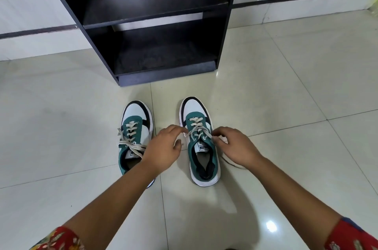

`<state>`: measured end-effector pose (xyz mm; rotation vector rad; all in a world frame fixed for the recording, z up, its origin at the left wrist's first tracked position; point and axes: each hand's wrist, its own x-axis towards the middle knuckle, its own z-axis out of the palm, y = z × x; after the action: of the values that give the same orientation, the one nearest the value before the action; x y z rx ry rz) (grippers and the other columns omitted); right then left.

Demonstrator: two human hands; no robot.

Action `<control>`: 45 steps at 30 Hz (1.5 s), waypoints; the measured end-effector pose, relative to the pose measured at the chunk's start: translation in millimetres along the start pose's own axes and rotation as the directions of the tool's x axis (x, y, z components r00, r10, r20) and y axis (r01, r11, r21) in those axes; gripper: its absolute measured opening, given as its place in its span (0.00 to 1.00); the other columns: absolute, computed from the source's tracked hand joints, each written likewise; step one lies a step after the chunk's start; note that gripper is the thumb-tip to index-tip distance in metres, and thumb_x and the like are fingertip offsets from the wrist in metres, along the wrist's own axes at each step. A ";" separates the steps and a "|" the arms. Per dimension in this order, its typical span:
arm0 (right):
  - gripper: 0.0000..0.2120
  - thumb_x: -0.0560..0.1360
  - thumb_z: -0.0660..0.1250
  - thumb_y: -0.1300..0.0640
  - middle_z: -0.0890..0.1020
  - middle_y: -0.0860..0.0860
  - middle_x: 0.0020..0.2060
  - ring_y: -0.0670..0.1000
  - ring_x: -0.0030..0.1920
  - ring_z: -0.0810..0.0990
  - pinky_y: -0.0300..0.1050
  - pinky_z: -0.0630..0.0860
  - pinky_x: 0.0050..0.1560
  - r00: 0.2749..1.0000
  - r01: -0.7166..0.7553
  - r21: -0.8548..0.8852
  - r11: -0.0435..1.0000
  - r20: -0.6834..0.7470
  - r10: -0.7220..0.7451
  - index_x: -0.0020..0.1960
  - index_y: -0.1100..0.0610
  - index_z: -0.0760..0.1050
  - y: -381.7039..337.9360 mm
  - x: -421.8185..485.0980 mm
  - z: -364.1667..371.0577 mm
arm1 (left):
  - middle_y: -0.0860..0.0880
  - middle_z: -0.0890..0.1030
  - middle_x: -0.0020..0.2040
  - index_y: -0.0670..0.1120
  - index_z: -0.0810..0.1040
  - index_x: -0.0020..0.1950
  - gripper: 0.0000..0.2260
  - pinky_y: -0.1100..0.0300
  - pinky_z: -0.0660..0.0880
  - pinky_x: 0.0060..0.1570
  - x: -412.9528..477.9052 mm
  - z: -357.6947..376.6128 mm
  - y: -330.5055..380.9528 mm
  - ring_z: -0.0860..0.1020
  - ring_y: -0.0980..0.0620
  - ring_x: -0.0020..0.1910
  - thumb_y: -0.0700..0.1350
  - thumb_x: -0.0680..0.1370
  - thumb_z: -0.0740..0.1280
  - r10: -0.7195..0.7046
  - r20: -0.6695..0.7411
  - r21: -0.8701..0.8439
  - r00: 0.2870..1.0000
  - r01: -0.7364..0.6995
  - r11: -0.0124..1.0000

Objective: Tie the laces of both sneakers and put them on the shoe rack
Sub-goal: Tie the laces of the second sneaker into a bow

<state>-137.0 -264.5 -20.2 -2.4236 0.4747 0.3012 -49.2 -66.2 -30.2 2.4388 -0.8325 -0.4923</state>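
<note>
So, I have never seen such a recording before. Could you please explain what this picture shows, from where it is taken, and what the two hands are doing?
There is no machine here. A person wears a wide-angle camera on the head, so the one picture looks forward and down along that person's own bare arms.

On the tiled floor stand two green and white sneakers, toes pointing away. The left sneaker has loose laces lying across it, and the left forearm covers its heel. The right sneaker is the one being handled: the left hand and the right hand each pinch a lace at its sides. No knot shows yet.

Beyond the shoes stands a dark shoe rack against the wall, and no shoe is on the shelves that show. The red patterned sleeves sit at the bottom corners.
</note>
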 end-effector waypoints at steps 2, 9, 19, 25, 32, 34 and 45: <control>0.14 0.73 0.63 0.42 0.82 0.48 0.49 0.51 0.51 0.78 0.47 0.74 0.49 0.997 -0.047 0.066 0.997 -0.052 0.051 0.49 0.51 0.78 -9.3 1.8 2.8 | 0.52 0.77 0.61 0.51 0.73 0.61 0.12 0.55 0.72 0.55 3.7 2.3 5.2 0.75 0.51 0.58 0.42 0.78 0.60 -0.046 -0.068 -0.099 0.997 0.040 0.994; 0.09 0.71 0.67 0.49 0.82 0.48 0.33 0.51 0.38 0.79 0.46 0.73 0.40 0.992 -0.078 0.183 0.980 -0.084 0.095 0.35 0.51 0.74 -9.4 -1.1 -0.4 | 0.49 0.78 0.52 0.46 0.73 0.50 0.05 0.54 0.74 0.47 4.7 8.9 12.4 0.77 0.48 0.49 0.44 0.78 0.59 -0.036 -0.139 0.009 0.990 0.038 0.999; 0.05 0.71 0.64 0.50 0.81 0.48 0.37 0.55 0.41 0.78 0.45 0.69 0.37 0.988 -0.155 0.020 0.988 0.012 0.154 0.42 0.51 0.73 13.0 -2.3 2.6 | 0.51 0.83 0.36 0.49 0.76 0.51 0.10 0.51 0.74 0.51 -17.5 3.9 -0.4 0.78 0.46 0.34 0.44 0.72 0.58 0.045 -0.157 0.248 0.987 -0.005 0.969; 0.16 0.68 0.60 0.47 0.84 0.45 0.47 0.52 0.50 0.79 0.49 0.71 0.56 0.970 0.168 -0.127 0.978 -0.154 -0.186 0.52 0.46 0.79 0.8 -2.4 7.7 | 0.56 0.79 0.41 0.52 0.73 0.58 0.10 0.55 0.62 0.63 -4.8 6.7 12.9 0.78 0.54 0.48 0.49 0.78 0.60 -0.011 -0.083 0.036 0.997 0.014 0.999; 0.07 0.74 0.65 0.50 0.85 0.49 0.42 0.53 0.45 0.81 0.48 0.76 0.45 0.976 0.124 -0.020 0.992 -0.179 -0.125 0.44 0.52 0.79 -1.7 -2.9 11.2 | 0.51 0.77 0.50 0.49 0.75 0.51 0.06 0.54 0.65 0.58 2.7 15.2 11.4 0.76 0.50 0.49 0.48 0.78 0.59 0.057 -0.115 0.265 0.992 -0.025 0.964; 0.07 0.75 0.64 0.51 0.84 0.50 0.40 0.53 0.42 0.80 0.48 0.76 0.42 0.988 0.038 0.070 0.997 -0.152 -0.027 0.44 0.54 0.76 1.0 -3.9 14.0 | 0.50 0.77 0.52 0.48 0.73 0.53 0.08 0.50 0.64 0.63 1.5 16.9 8.9 0.77 0.48 0.51 0.48 0.80 0.56 0.053 -0.075 0.354 0.996 -0.023 0.935; 0.11 0.74 0.67 0.59 0.79 0.47 0.28 0.48 0.32 0.76 0.46 0.73 0.41 0.979 -0.111 0.443 0.890 -0.104 0.174 0.33 0.52 0.73 8.9 -4.2 23.5 | 0.53 0.79 0.52 0.51 0.71 0.53 0.09 0.48 0.52 0.71 -1.6 13.8 6.9 0.77 0.50 0.52 0.48 0.81 0.52 -0.033 0.019 0.365 0.999 0.024 0.931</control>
<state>-146.7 -254.9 -41.7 -1.9806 0.7059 0.0713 -60.2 -74.7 -37.1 2.7914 -0.9734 -0.4079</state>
